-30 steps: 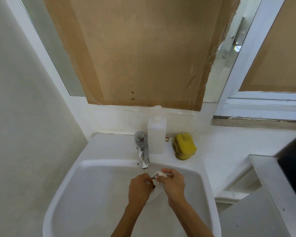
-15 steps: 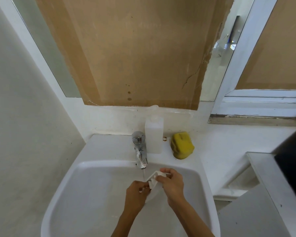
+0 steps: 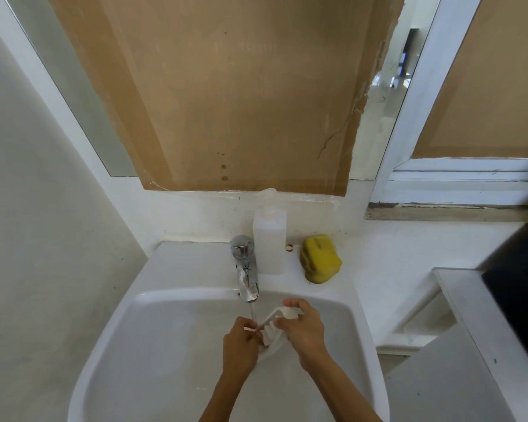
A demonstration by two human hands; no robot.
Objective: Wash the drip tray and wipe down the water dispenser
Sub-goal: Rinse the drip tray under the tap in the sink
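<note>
Gripping the white drip tray (image 3: pixel 272 325) under the faucet (image 3: pixel 247 271), left hand (image 3: pixel 240 345) and right hand (image 3: pixel 305 330) together.

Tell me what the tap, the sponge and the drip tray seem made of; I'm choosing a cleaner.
Tap: chromed metal, mirror-shiny, with whitish crust near the spout. Sponge: yellow foam, matte and dented. Drip tray: probably white plastic, thin, smooth, ribbed; both hands hide part of it.

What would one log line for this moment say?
step: rinsing drip tray | left hand: grips tray | right hand: grips tray | tap: running | sponge: unused on sink ledge
</note>
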